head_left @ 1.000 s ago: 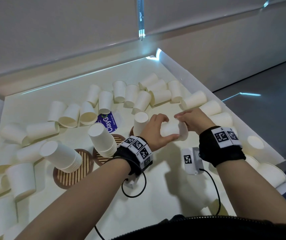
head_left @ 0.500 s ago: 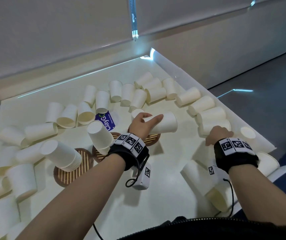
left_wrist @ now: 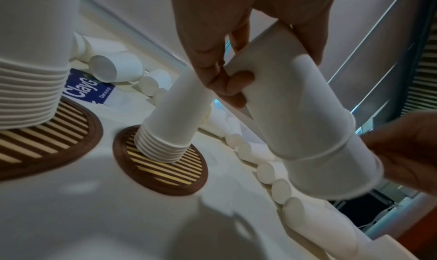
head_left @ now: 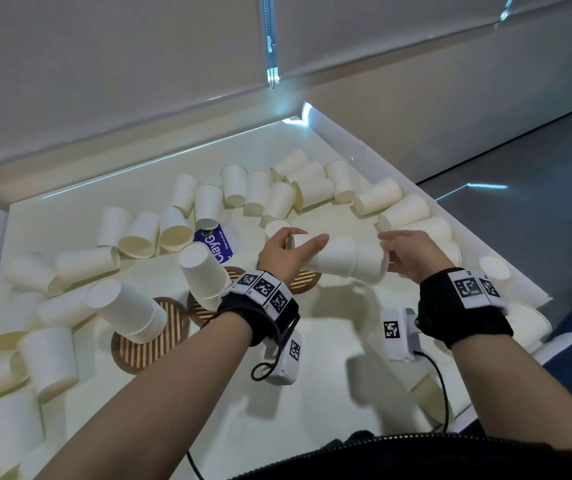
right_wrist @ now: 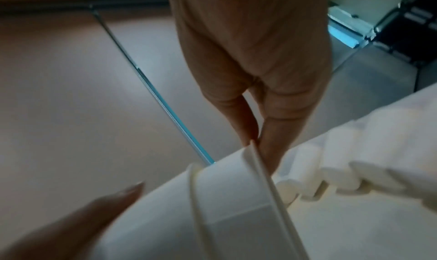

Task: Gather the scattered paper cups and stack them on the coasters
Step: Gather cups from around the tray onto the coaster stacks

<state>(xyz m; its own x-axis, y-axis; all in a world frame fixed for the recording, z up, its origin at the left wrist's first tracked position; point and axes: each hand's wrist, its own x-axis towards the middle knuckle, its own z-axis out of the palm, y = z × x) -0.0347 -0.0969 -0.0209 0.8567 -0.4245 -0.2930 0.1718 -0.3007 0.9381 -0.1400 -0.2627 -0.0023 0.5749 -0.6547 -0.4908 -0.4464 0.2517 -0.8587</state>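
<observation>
My left hand (head_left: 303, 237) grips a white paper cup (head_left: 329, 258) lying sideways in the air by its closed end. A second cup (head_left: 371, 268) sits partly inside its mouth, and my right hand (head_left: 386, 251) pinches that cup's rim (right_wrist: 255, 146). The left wrist view shows both nested cups (left_wrist: 295, 114) and the left hand's fingers (left_wrist: 227, 80). Below them are three round striped coasters. The left coaster (head_left: 149, 341) bears a leaning stack (head_left: 128, 313), the middle coaster (head_left: 197, 311) another stack (head_left: 204, 271). A third coaster (head_left: 307, 280) lies under my left hand.
Loose cups (head_left: 277, 199) lie on their sides in an arc across the far and right parts of the white table (head_left: 312, 341), with more piled at the left edge (head_left: 48, 355). A blue printed card (head_left: 213, 245) lies behind the stacks. The table's right edge (head_left: 485, 237) drops to the floor.
Half a second ago my right hand was down at the cups by the right edge. It has since come up with a cup and met the one my left hand holds.
</observation>
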